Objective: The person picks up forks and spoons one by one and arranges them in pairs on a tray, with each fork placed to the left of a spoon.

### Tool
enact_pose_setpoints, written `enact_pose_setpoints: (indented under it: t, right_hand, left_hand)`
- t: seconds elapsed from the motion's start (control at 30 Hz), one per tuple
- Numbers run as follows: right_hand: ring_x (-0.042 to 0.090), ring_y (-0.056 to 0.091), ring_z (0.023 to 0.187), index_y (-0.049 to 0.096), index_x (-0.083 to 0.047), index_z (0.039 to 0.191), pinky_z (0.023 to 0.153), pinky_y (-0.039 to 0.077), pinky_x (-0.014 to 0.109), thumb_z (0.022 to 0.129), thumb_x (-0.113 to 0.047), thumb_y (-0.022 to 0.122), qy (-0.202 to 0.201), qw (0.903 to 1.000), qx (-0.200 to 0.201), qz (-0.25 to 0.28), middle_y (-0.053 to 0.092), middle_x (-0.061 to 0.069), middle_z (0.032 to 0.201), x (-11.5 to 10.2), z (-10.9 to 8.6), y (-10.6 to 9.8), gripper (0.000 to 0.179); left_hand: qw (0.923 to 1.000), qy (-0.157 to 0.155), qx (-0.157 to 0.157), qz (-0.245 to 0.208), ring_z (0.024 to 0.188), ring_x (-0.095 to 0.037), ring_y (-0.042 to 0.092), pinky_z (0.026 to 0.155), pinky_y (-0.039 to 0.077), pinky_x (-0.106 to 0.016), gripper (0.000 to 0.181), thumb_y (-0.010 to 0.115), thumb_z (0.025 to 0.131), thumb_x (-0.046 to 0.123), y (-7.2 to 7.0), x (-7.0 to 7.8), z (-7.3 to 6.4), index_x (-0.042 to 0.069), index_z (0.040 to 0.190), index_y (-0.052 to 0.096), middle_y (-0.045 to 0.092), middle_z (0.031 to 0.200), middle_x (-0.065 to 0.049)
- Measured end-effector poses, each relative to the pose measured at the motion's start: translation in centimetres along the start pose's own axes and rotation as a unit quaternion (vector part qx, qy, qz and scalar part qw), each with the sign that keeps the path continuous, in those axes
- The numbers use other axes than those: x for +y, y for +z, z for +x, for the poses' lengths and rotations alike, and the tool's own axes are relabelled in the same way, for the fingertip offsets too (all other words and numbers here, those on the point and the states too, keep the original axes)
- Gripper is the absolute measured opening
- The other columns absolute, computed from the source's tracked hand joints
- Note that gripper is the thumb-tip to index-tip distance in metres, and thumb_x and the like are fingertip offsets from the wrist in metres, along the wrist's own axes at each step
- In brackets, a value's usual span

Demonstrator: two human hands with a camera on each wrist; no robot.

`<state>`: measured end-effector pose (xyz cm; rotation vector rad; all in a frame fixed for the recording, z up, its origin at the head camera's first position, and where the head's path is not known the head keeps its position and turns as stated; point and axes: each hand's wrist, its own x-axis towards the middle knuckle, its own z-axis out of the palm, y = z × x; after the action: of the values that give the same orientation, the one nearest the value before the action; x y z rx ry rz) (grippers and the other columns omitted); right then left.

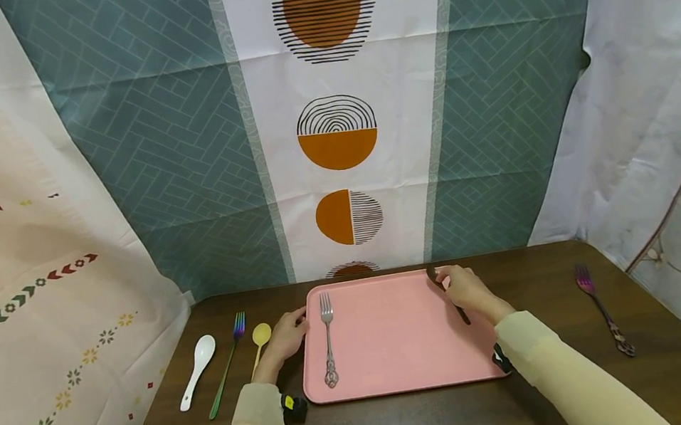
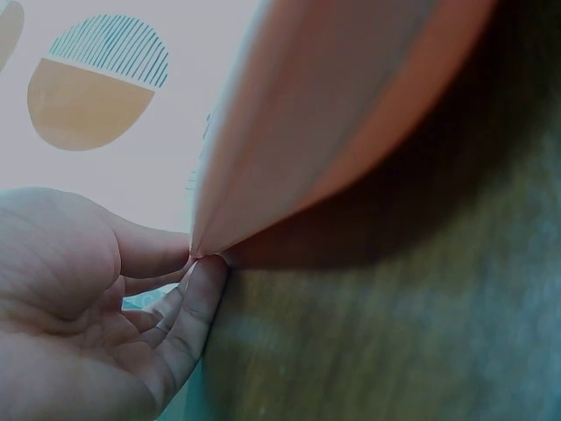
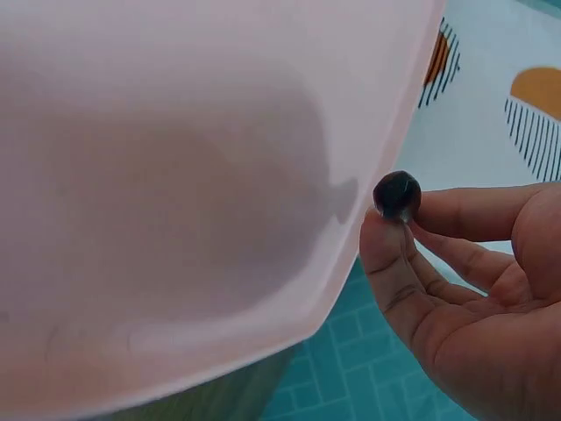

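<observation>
A pink rectangular tray (image 1: 391, 349) lies on the table, a silver fork (image 1: 328, 336) along its left side with tines pointing away. My left hand (image 1: 286, 337) pinches the tray's left edge; in the left wrist view the thumb and fingertips meet at the pink rim (image 2: 215, 232). Over the tray's right part, my right hand (image 1: 469, 292) holds a slim dark utensil (image 1: 463, 315) slanting across the tray's far right area. The right wrist view shows its rounded dark end (image 3: 397, 195) between thumb and fingers; I cannot tell its kind.
Left of the tray lie a white spoon (image 1: 196, 371), a rainbow-coloured fork (image 1: 229, 363) and a yellow spoon (image 1: 261, 335), partly behind the left hand. A purple-toned fork (image 1: 601, 307) lies at the right. Patterned cloth (image 1: 341, 169) hangs behind the brown table (image 1: 538, 287).
</observation>
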<state>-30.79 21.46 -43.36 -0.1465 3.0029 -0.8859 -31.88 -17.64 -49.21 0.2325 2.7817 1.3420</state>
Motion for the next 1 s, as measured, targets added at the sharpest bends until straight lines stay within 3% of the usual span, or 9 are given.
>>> enact_pose_setpoints:
  t: [0.13, 0.23, 0.27, 0.4, 0.5, 0.6, 0.77, 0.87, 1.0]
  right_hand:
    - [0.022, 0.053, 0.074, 0.068, 0.006, 0.122, 0.063, 0.042, 0.031, 0.091, 0.012, 0.050, -0.007, 0.9999, -0.009, 0.010, 0.069, 0.016, 0.093, -0.6, 0.1, 0.8, 0.037]
    - [0.013, 0.032, 0.054, 0.067, 0.007, 0.125, 0.053, 0.030, 0.027, 0.088, 0.014, 0.048, -0.008, 0.9993, -0.022, 0.030, 0.050, 0.002, 0.059, -1.1, 0.2, 1.3, 0.042]
    - [0.012, 0.027, 0.053, 0.067, 0.007, 0.126, 0.052, 0.028, 0.026, 0.089, 0.014, 0.048, -0.007, 0.9991, -0.025, 0.034, 0.044, -0.001, 0.057, -1.3, 0.2, 1.5, 0.042]
    - [0.015, 0.032, 0.059, 0.067, 0.005, 0.128, 0.054, 0.030, 0.028, 0.090, 0.013, 0.050, -0.001, 0.9989, -0.035, 0.033, 0.052, 0.002, 0.066, -2.1, 0.3, 2.1, 0.042]
    - [0.023, 0.050, 0.078, 0.068, 0.002, 0.127, 0.060, 0.038, 0.031, 0.092, 0.012, 0.052, 0.001, 0.9993, -0.033, 0.019, 0.068, 0.012, 0.093, -2.7, 0.4, 2.4, 0.039]
    - [0.030, 0.054, 0.095, 0.069, 0.000, 0.125, 0.067, 0.042, 0.034, 0.093, 0.010, 0.053, 0.006, 0.9993, -0.034, 0.014, 0.069, 0.016, 0.110, -3.3, 0.3, 2.6, 0.037]
    - [0.027, 0.053, 0.090, 0.070, -0.002, 0.125, 0.067, 0.044, 0.034, 0.092, 0.012, 0.054, 0.008, 0.9993, -0.035, 0.008, 0.069, 0.017, 0.112, -4.1, 0.3, 3.0, 0.039]
    - [0.023, 0.050, 0.078, 0.071, -0.002, 0.124, 0.063, 0.041, 0.032, 0.092, 0.013, 0.052, 0.002, 0.9994, -0.034, 0.006, 0.070, 0.019, 0.103, -4.6, 0.5, 3.2, 0.040]
    - [0.020, 0.047, 0.074, 0.071, -0.002, 0.123, 0.063, 0.039, 0.031, 0.093, 0.011, 0.054, -0.004, 0.9995, -0.029, 0.006, 0.069, 0.016, 0.095, -5.3, 0.5, 3.4, 0.038]
  left_hand:
    - [0.9999, 0.013, 0.005, 0.003, 0.107, -0.032, 0.053, 0.090, 0.044, -0.046, 0.043, 0.050, 0.106, 0.004, 0.0, 0.2, 0.0, -0.011, 0.147, 0.051, 0.060, 0.113, -0.018]
    - [0.9999, 0.011, 0.005, 0.009, 0.107, -0.032, 0.053, 0.090, 0.044, -0.046, 0.043, 0.050, 0.107, 0.005, 0.1, 0.0, 0.0, -0.010, 0.147, 0.051, 0.060, 0.114, -0.017]
    - [0.9999, 0.009, 0.005, 0.010, 0.108, -0.032, 0.052, 0.090, 0.044, -0.046, 0.043, 0.050, 0.107, 0.005, 0.1, 0.0, 0.0, -0.009, 0.147, 0.051, 0.060, 0.114, -0.017]
    - [0.9999, 0.006, 0.005, 0.011, 0.106, -0.032, 0.053, 0.089, 0.045, -0.046, 0.044, 0.051, 0.106, 0.005, 0.2, -0.2, 0.1, -0.009, 0.147, 0.052, 0.060, 0.113, -0.017]
    - [0.9999, 0.006, 0.006, 0.009, 0.106, -0.032, 0.053, 0.091, 0.046, -0.047, 0.044, 0.051, 0.106, 0.005, 0.3, -0.3, 0.1, -0.010, 0.147, 0.052, 0.060, 0.114, -0.017]
    - [0.9999, 0.006, 0.007, 0.010, 0.108, -0.033, 0.053, 0.093, 0.046, -0.049, 0.044, 0.051, 0.106, 0.005, 0.3, -0.3, 0.2, -0.010, 0.147, 0.051, 0.060, 0.117, -0.018]
    - [0.9999, 0.003, 0.004, 0.009, 0.112, -0.034, 0.052, 0.096, 0.045, -0.050, 0.044, 0.050, 0.106, 0.006, 0.3, -0.3, 0.1, -0.009, 0.148, 0.051, 0.060, 0.122, -0.020]
    - [1.0000, 0.003, 0.001, 0.007, 0.111, -0.034, 0.052, 0.094, 0.045, -0.049, 0.045, 0.050, 0.106, 0.006, 0.2, -0.3, 0.0, -0.009, 0.148, 0.050, 0.059, 0.123, -0.020]
    - [1.0000, 0.001, 0.000, 0.006, 0.110, -0.033, 0.052, 0.092, 0.045, -0.047, 0.045, 0.050, 0.106, 0.006, 0.2, -0.3, -0.1, -0.009, 0.149, 0.049, 0.058, 0.122, -0.020]
